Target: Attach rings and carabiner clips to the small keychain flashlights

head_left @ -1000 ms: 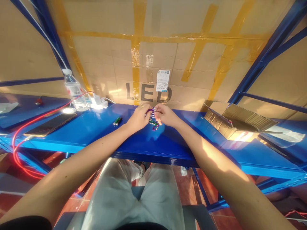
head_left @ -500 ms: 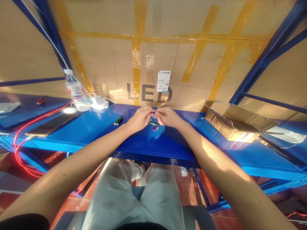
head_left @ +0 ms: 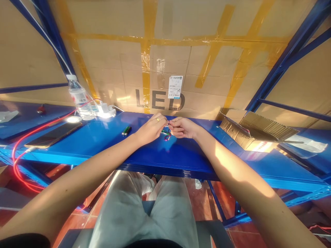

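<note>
My left hand, with a gold-coloured ring on one finger, is closed in a pinch just above the blue tabletop. Fingertip to fingertip with it, my right hand pinches too. Between them is a small purplish metal piece, mostly covered by the fingers, apparently a small carabiner. Right below the fingertips are a green carabiner and a pink-purple carabiner. Whether these hang from the held piece or lie on the table, I cannot tell. Left of my left hand lie small dark green cylinders side by side.
A phone with a red cable lies on the left. Behind it stand a water bottle and a white charger. An open cardboard box sits at right. A large taped carton walls off the back.
My right hand has turned slightly, its fingers now curled more together and drawn a little to the right. My left hand keeps its pinch. The view has shifted slightly.
</note>
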The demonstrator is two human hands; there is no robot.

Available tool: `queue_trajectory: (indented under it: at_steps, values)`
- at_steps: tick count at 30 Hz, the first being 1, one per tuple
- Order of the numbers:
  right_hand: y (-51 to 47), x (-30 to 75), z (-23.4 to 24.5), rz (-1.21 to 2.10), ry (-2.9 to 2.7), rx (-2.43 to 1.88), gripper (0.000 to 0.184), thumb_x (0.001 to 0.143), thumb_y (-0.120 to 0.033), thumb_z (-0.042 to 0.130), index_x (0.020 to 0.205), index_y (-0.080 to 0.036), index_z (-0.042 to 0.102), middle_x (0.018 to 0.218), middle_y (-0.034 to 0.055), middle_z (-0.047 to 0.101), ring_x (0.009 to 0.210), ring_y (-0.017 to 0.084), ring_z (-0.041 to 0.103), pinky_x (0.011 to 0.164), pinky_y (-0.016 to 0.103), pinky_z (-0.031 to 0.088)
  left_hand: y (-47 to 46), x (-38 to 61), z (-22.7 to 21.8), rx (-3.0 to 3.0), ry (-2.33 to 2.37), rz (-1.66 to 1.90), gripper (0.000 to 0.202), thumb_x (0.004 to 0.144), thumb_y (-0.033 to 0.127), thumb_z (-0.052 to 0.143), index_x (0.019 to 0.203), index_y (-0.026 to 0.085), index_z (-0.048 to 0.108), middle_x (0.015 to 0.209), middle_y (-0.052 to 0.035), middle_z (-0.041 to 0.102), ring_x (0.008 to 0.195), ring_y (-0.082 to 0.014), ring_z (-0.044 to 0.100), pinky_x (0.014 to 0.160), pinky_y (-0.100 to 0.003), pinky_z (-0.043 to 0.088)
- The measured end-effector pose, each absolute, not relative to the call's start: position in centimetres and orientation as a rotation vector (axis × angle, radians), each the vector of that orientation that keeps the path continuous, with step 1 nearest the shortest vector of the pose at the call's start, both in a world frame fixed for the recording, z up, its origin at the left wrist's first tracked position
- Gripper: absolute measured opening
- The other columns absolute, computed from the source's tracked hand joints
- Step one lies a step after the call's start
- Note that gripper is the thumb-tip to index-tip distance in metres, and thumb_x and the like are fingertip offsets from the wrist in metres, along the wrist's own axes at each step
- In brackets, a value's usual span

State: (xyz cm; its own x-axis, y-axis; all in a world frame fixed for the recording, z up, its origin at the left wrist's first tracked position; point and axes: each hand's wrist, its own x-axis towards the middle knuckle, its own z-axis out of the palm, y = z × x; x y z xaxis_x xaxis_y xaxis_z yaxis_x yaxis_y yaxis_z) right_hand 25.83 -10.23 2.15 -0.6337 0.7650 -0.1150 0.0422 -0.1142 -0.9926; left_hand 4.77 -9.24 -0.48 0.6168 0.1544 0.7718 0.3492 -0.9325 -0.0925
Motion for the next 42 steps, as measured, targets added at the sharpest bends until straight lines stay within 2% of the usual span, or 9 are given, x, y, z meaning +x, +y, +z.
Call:
queue_trajectory:
  at_steps: [8,16,22,25,27,30,33,38,42]
  values:
    - [-9.6,26.1,2.5,2.139,-1.41,-0.95,0.036,0.105,-0.028,0.032,0.07,-0.023,0.037,0.039,-0.0098,0.021,0.033,0.008,0.009,0.026,0.014,0.021,-9.2,4.3,-0.1,-2.583,-0.355,-1.024,0.031,0.105,0.018,0.031,0.104,0.019,0.063,0.108,-0.0151,0.069,0.097,-0.0248,0.059,0.09,-0.047,0.051]
    - [-10.1,25.7,2.8,2.089,-1.403,-0.997,0.037,0.107,-0.029,0.028,0.071,-0.023,0.037,0.04,-0.0099,0.019,0.034,0.009,0.009,0.028,0.015,0.019,-9.0,4.4,-0.2,-2.596,-0.367,-1.012,0.031,0.104,0.019,0.032,0.101,0.019,0.063,0.109,-0.0143,0.068,0.099,-0.0244,0.059,0.093,-0.045,0.049]
    - [-10.2,25.0,3.1,1.47,-1.593,-1.166,0.043,0.105,-0.049,0.041,0.077,-0.019,0.053,0.045,-0.005,0.035,0.041,0.013,0.043,0.039,0.022,0.037,-8.2,4.7,-0.3,-2.665,-0.893,-1.312,0.014,0.099,0.02,0.046,0.099,0.019,0.06,0.096,-0.0087,0.069,0.092,-0.0226,0.064,0.084,-0.037,0.051]
    - [-10.0,25.6,3.0,0.876,-1.782,-1.371,0.023,0.096,-0.027,0.06,0.075,-0.017,0.059,0.047,-0.0038,0.043,0.044,0.012,0.045,0.042,0.022,0.036,-7.4,4.2,-0.5,-2.685,-1.161,-1.378,0.011,0.096,0.022,0.05,0.101,0.019,0.06,0.096,-0.0067,0.07,0.089,-0.0219,0.066,0.083,-0.036,0.051]
    - [-10.1,26.1,3.0,0.834,-2.108,-1.38,0.007,0.083,-0.011,0.065,0.081,-0.015,0.069,0.055,-0.0022,0.054,0.049,0.011,0.048,0.045,0.022,0.037,-6.8,3.9,-0.7,-2.701,-1.243,-1.424,0.01,0.094,0.022,0.052,0.101,0.019,0.059,0.097,-0.0062,0.071,0.091,-0.022,0.066,0.085,-0.036,0.051]
    - [-10.1,26.5,2.6,0.857,-2.414,-1.361,0.035,0.072,-0.002,0.063,0.1,-0.016,0.079,0.064,-0.001,0.065,0.056,0.012,0.054,0.053,0.025,0.042,-6.1,3.5,-0.9,-2.72,-1.298,-1.49,0.012,0.093,0.021,0.054,0.104,0.019,0.059,0.101,-0.0068,0.071,0.095,-0.0225,0.067,0.089,-0.037,0.052]
    - [-10.0,26.3,2.1,0.77,-2.512,-1.303,0.034,0.07,-0.003,0.065,0.097,-0.016,0.08,0.077,0.002,0.074,0.065,0.014,0.06,0.062,0.027,0.046,-6.0,3.4,-0.8,-2.716,-1.313,-1.466,0.016,0.094,0.021,0.054,0.108,0.019,0.059,0.105,-0.0082,0.072,0.099,-0.0236,0.067,0.091,-0.038,0.052]
    - [-10.3,25.7,1.9,0.614,-2.64,-1.13,0.007,0.077,-0.012,0.067,0.074,-0.017,0.071,0.076,0.0026,0.071,0.072,0.016,0.06,0.067,0.028,0.045,-6.1,3.3,-0.5,-2.69,-1.31,-1.418,0.015,0.096,0.021,0.05,0.107,0.018,0.06,0.107,-0.0093,0.072,0.1,-0.0243,0.067,0.092,-0.039,0.051]
    - [-10.8,25.3,2.0,0.532,-2.683,-1.068,0.02,0.08,-0.022,0.07,0.063,-0.018,0.061,0.06,-0.0022,0.056,0.062,0.013,0.045,0.061,0.028,0.037,-6.0,3.2,-0.5,-2.69,-1.321,-1.402,0.015,0.096,0.021,0.05,0.106,0.018,0.06,0.107,-0.0097,0.072,0.099,-0.025,0.066,0.09,-0.04,0.051]
